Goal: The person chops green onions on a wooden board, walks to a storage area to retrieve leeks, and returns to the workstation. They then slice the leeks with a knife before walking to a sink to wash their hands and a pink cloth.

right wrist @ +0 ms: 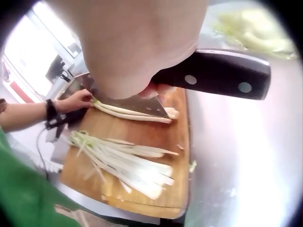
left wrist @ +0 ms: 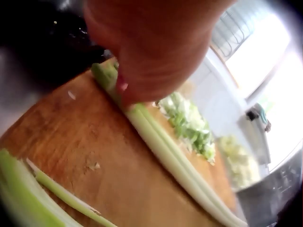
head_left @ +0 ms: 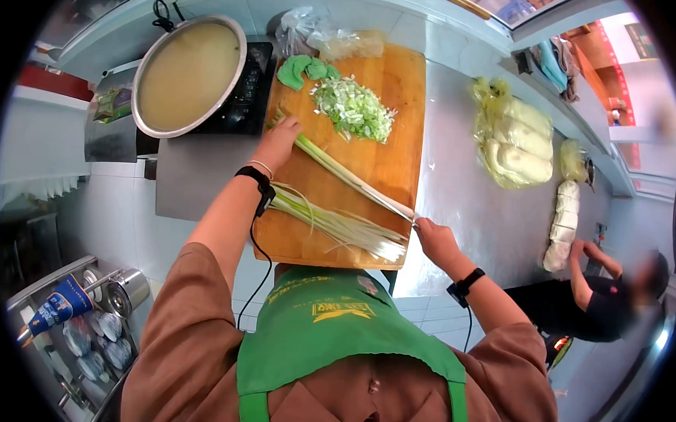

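Note:
My left hand [head_left: 279, 140] grips the green end of a long scallion stalk [head_left: 347, 175], which lies slantwise across the wooden cutting board [head_left: 402, 87]. In the left wrist view its thumb and fingers are bent down over the stalk [left wrist: 161, 144]. My right hand [head_left: 439, 243], at the board's right edge, grips a knife by its dark riveted handle [right wrist: 218, 74]. The knife's blade [right wrist: 137, 104] lies along the white end of the stalk, partly hidden by the hand. Slit scallions [head_left: 337, 224] lie bunched at the board's near side, and chopped scallion [head_left: 353, 111] is heaped farther back.
Green scraps [head_left: 292, 72] and plastic bags [head_left: 347, 44] lie at the board's back. A wide pot of cloudy liquid [head_left: 190, 76] stands on a black cooker at left. Right are yellow-bagged pale lumps [head_left: 515, 139] and a dough roll [head_left: 562, 226], touched by another person's hands [head_left: 586, 253].

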A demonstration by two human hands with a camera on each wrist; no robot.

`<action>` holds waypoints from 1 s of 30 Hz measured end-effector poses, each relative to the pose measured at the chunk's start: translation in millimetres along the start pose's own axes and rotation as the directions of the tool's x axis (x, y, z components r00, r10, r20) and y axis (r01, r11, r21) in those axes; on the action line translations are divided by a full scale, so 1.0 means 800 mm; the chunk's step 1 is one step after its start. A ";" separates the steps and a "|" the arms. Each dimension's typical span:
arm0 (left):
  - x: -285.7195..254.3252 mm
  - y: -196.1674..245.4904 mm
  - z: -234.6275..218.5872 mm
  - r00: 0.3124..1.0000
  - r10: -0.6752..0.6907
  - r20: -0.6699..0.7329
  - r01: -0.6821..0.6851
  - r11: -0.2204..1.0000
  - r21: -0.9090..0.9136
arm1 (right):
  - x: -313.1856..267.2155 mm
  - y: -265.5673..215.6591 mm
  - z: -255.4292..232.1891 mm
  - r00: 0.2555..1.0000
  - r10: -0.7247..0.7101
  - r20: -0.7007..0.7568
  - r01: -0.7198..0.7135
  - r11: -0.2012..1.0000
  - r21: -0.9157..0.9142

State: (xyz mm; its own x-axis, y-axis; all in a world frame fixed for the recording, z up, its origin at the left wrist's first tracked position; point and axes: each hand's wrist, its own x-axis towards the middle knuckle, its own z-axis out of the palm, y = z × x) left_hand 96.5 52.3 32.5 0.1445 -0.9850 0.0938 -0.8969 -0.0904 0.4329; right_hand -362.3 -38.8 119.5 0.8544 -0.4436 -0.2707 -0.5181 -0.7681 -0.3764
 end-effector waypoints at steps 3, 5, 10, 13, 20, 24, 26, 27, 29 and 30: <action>-0.012 0.008 -0.008 0.999 0.025 -0.039 -0.022 0.998 0.057 | 0.029 -0.029 -0.012 0.998 0.049 -0.034 -0.044 0.993 0.113; -0.024 0.016 -0.010 0.997 0.009 -0.073 -0.003 0.997 0.076 | 0.066 -0.049 -0.017 0.994 0.087 -0.060 -0.071 0.971 0.227; -0.041 0.010 0.001 0.977 0.042 -0.210 -0.035 0.999 0.038 | 0.181 -0.087 -0.021 0.996 0.009 -0.088 0.009 0.979 0.205; -0.044 0.005 0.003 0.967 0.072 -0.246 -0.073 0.997 0.004 | 0.229 -0.099 -0.021 0.996 -0.044 -0.081 0.060 0.977 0.205; -0.043 -0.004 0.001 0.967 0.101 -0.236 -0.099 0.995 0.018 | 0.285 -0.089 -0.010 0.987 -0.148 -0.064 0.159 0.957 0.242; -0.042 -0.008 0.001 0.965 0.121 -0.233 -0.125 0.992 0.001 | 0.291 -0.094 -0.021 0.992 -0.125 -0.008 0.123 0.961 0.249; -0.042 -0.008 0.002 0.964 0.129 -0.231 -0.130 0.991 0.010 | 0.299 -0.096 -0.024 0.986 -0.168 0.001 0.164 0.963 0.213; -0.041 -0.008 0.002 0.961 0.134 -0.240 -0.133 0.991 0.020 | 0.306 -0.097 -0.025 0.986 -0.166 0.004 0.161 0.963 0.215; -0.042 -0.009 0.004 0.961 0.138 -0.242 -0.136 0.990 0.024 | 0.320 -0.097 -0.025 0.978 -0.208 0.033 0.196 0.958 0.211; -0.040 -0.010 0.003 0.967 0.131 -0.217 -0.134 0.991 0.004 | 0.327 -0.101 -0.022 0.978 -0.203 0.036 0.191 0.958 0.215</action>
State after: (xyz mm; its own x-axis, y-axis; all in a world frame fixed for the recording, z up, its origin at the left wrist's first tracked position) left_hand 98.0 84.6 23.4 0.1128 -0.9328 0.3423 -0.9098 0.0415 0.4130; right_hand -96.0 -101.1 95.0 0.9399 -0.2613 -0.2200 -0.3416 -0.7209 -0.6030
